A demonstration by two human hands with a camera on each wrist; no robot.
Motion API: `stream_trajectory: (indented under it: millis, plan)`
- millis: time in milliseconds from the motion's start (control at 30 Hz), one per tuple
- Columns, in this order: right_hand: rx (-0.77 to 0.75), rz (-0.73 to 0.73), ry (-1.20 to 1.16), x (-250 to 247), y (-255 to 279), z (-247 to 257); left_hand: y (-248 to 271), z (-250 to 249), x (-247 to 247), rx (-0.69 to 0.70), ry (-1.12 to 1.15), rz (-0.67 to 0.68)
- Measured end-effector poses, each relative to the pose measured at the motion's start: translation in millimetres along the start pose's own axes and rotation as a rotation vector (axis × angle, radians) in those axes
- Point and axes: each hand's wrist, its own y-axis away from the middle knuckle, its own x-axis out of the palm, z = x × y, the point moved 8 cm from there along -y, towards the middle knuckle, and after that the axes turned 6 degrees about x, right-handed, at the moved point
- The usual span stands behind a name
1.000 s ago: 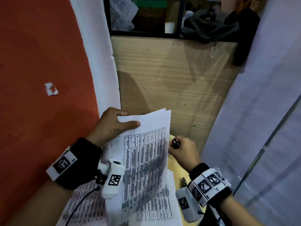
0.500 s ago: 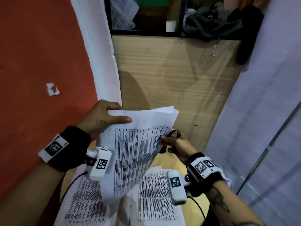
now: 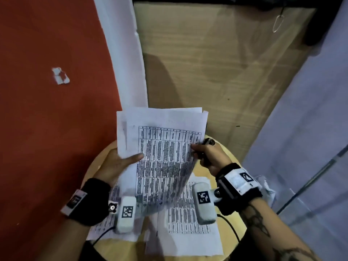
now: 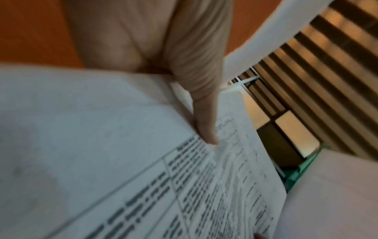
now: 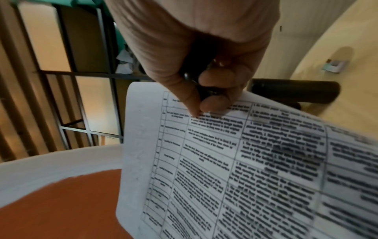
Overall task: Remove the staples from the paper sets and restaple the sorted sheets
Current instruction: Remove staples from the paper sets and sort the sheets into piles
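A set of printed table sheets (image 3: 162,157) is held up over a round wooden stool top (image 3: 228,157). My left hand (image 3: 131,159) grips its left edge, thumb (image 4: 204,116) lying on the top sheet (image 4: 122,153). At the right edge, my right hand (image 3: 197,149) pinches the paper (image 5: 245,161) between thumb and fingertip (image 5: 212,103). That same hand's curled fingers also hold a small black staple tool (image 3: 208,142), which the right wrist view shows tucked in the palm (image 5: 194,71). The sheets' top edges are fanned slightly apart. No staple is visible.
More printed sheets (image 3: 188,223) lie flat on the stool under my hands, with another pile (image 3: 105,221) at the left. A crumpled paper (image 3: 265,185) sits past my right wrist. A red wall (image 3: 47,129) stands left and a wood panel (image 3: 207,63) ahead.
The paper set has come down and turned flatter, facing me. My right hand, still holding the black tool, has moved in and taken the right edge. My view has tilted downward.
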Motion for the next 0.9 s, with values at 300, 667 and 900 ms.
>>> stream_trajectory:
  millis: [300, 667, 900]
  plan:
    - [0.184, 0.011, 0.956, -52.3, -43.1, -184.0, -32.3, 124.9, -132.0, -0.270, -0.539, -0.169]
    - [0.336, 0.253, 1.491, -69.4, -45.4, -287.4, -49.7, 220.4, -182.4, -0.567, -0.726, -0.214]
    - [0.321, 0.197, 1.490, -69.8, -49.3, -292.2, -62.0, 197.6, -132.2, -0.312, -1.205, -0.333]
